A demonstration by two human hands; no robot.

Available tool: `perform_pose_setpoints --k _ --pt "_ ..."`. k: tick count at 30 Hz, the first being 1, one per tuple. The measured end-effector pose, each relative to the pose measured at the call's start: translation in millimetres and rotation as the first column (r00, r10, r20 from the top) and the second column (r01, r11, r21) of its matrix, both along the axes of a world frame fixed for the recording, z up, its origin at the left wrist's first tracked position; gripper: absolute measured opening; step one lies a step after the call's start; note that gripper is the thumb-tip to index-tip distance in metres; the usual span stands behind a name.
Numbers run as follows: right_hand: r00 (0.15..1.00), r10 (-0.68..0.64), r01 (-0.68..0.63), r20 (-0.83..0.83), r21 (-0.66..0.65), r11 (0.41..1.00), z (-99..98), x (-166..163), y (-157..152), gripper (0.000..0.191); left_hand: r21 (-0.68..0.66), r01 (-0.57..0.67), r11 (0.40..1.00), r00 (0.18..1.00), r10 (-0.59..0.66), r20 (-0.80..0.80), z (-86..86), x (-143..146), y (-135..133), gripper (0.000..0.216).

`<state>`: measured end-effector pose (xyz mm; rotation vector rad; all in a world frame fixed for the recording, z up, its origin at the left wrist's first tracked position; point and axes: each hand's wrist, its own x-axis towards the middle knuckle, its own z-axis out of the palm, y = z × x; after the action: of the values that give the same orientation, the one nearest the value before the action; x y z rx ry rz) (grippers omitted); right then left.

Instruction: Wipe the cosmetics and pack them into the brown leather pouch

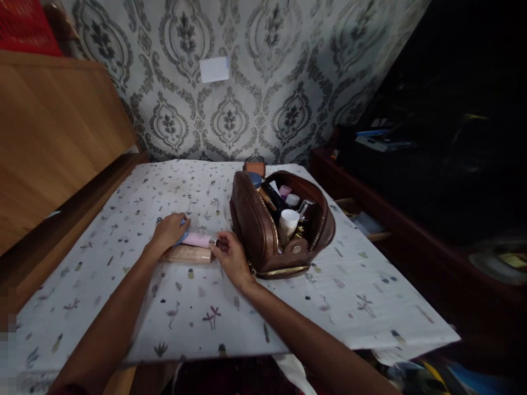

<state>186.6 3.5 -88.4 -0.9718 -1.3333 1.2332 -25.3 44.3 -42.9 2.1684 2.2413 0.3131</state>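
Tablecloth [123, 307] printed with flamingos fills the lower frame. Right of centre, a brown leather pouch [255, 230] stands unzipped, crammed with bottles. At centre, the left hand [168, 230] closes over one end of a pink tube [196, 239] while the right hand [231, 257] pinches its cap end. A beige tube [187, 254] lies just below.

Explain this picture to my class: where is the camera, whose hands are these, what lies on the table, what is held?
No machine here: a camera worn on a person's head looks down at their own bare hands. On a white printed tablecloth stands an open brown leather toiletry bag full of bottles. Beside it lie a pink tube and a beige tube. The left hand rests on one end, the right hand touches the cap end; whether either grips is unclear.
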Motion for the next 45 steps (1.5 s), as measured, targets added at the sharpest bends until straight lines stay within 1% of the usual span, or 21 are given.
perform_pose_setpoints --k 3,7,11,13,14,15,16,18,19,21,23,26,30,34,38,42,44,45 --pt "1.000 0.003 -0.003 0.015 -0.025 1.000 -3.6 0.8 2.7 0.031 -0.005 -0.008 1.000 1.000 0.008 -0.010 -0.3 1.8 0.1 0.034" --pt "0.999 0.038 -0.037 0.026 -0.039 0.999 -6.1 0.2 4.6 0.026 0.005 -0.031 1.000 0.999 0.031 -0.022 1.7 4.8 -2.7 0.029" --pt "0.997 0.082 -0.082 0.010 -0.052 0.995 -5.6 -1.9 3.4 0.026 0.054 -0.082 0.995 0.995 0.085 -0.045 9.8 14.7 -9.1 0.029" --pt "0.996 0.094 -0.094 0.001 -0.056 0.994 -3.6 -2.3 1.8 0.027 0.090 -0.082 0.993 0.995 0.086 -0.046 16.1 23.8 -13.3 0.031" --pt "0.995 0.097 -0.097 -0.002 -0.055 0.994 -2.0 -2.2 0.8 0.027 0.118 -0.052 0.992 0.998 0.055 -0.025 18.9 29.4 -15.5 0.032" --pt "0.995 0.100 -0.100 -0.004 -0.053 0.994 -0.2 -1.8 -0.2 0.027 0.155 0.002 0.988 1.000 -0.004 0.015 21.3 35.6 -17.9 0.033" --pt "0.995 0.103 -0.103 -0.005 -0.049 0.993 1.8 -1.3 -1.2 0.027 0.192 0.076 0.978 0.994 -0.091 0.068 22.8 42.0 -20.2 0.034" --pt "0.995 0.105 -0.104 -0.001 -0.027 0.994 5.3 -0.1 -2.5 0.025 0.228 0.247 0.942 0.946 -0.285 0.156 23.5 54.4 -24.6 0.036" --pt "0.995 0.100 -0.100 0.005 -0.014 0.995 6.7 0.5 -2.8 0.022 0.214 0.318 0.924 0.918 -0.356 0.172 22.9 59.6 -26.3 0.037" --pt "0.996 0.087 -0.087 0.014 0.006 0.996 8.1 1.4 -2.6 0.019 0.132 0.394 0.910 0.900 -0.411 0.146 21.0 66.2 -28.4 0.039" --pt "0.997 0.080 -0.081 0.015 0.008 0.997 8.3 1.6 -1.6 0.020 0.069 0.407 0.911 0.905 -0.413 0.103 19.6 66.3 -28.1 0.041" --pt "0.997 0.073 -0.073 0.005 -0.009 0.997 7.6 1.1 0.0 0.026 0.036 0.392 0.919 0.914 -0.394 0.096 19.1 55.3 -23.7 0.043" --pt "0.999 0.047 -0.048 -0.010 -0.058 0.997 5.9 1.1 1.3 0.036 0.015 0.372 0.928 0.921 -0.371 0.121 16.0 30.9 -14.3 0.046" --pt "0.999 0.041 -0.042 -0.017 -0.069 0.997 3.9 2.4 2.4 0.047 0.016 0.332 0.943 0.936 -0.331 0.119 9.9 10.6 -6.9 0.048" --pt "0.999 0.037 -0.038 -0.007 -0.091 0.995 4.3 4.1 2.3 0.052 0.027 0.293 0.956 0.949 -0.294 0.113 7.2 3.8 -5.1 0.047" --pt "1.000 0.018 -0.020 -0.010 -0.175 0.984 7.5 7.2 1.9 0.061 0.067 0.249 0.966 0.962 -0.255 0.098 4.7 4.4 -4.8 0.045" --pt "1.000 0.006 0.001 0.028 -0.241 0.971 9.4 8.7 2.3 0.064 0.123 0.250 0.960 0.963 -0.261 0.074 2.1 4.3 -4.2 0.045" --pt "0.998 0.011 0.005 0.061 -0.256 0.967 10.3 9.3 2.6 0.062 0.158 0.258 0.953 0.961 -0.270 0.056 0.9 4.2 -3.8 0.045"
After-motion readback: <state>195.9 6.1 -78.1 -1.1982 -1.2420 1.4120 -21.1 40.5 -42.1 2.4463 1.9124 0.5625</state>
